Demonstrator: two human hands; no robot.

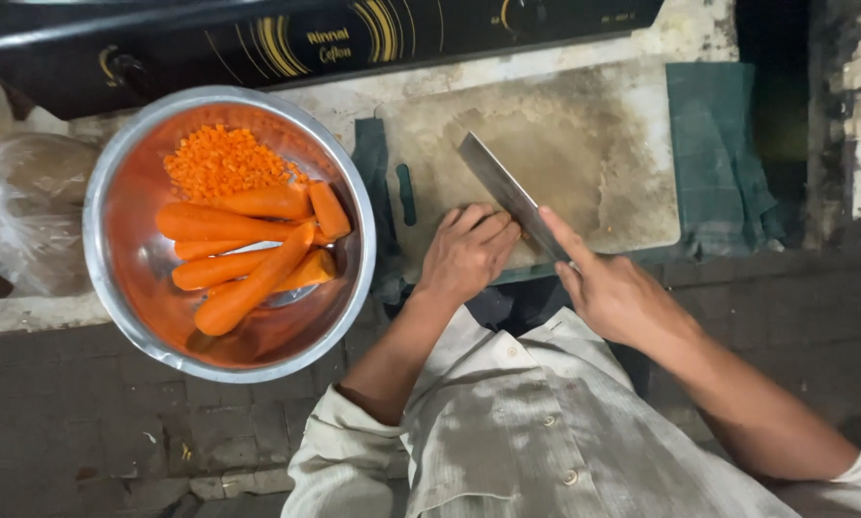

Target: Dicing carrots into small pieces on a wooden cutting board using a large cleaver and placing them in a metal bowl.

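From the head camera, the right hand [615,293] grips the handle of a broad cleaver [509,195], forefinger laid along its spine, the blade slanting up and left over a worn cutting board [593,153]. The left hand [469,254] rests curled, knuckles up, on the board's near edge, just beside the blade; whether anything lies beneath it cannot be told. To the left on the worktop [28,312] sits a steel bowl [124,317] holding peeled carrots [244,254] and a heap of diced carrot [221,158]. A green cloth [713,144] lies under the board.

Left hand [467,251] lies knuckles-up, fingers curled; right hand [615,293] grips closed.
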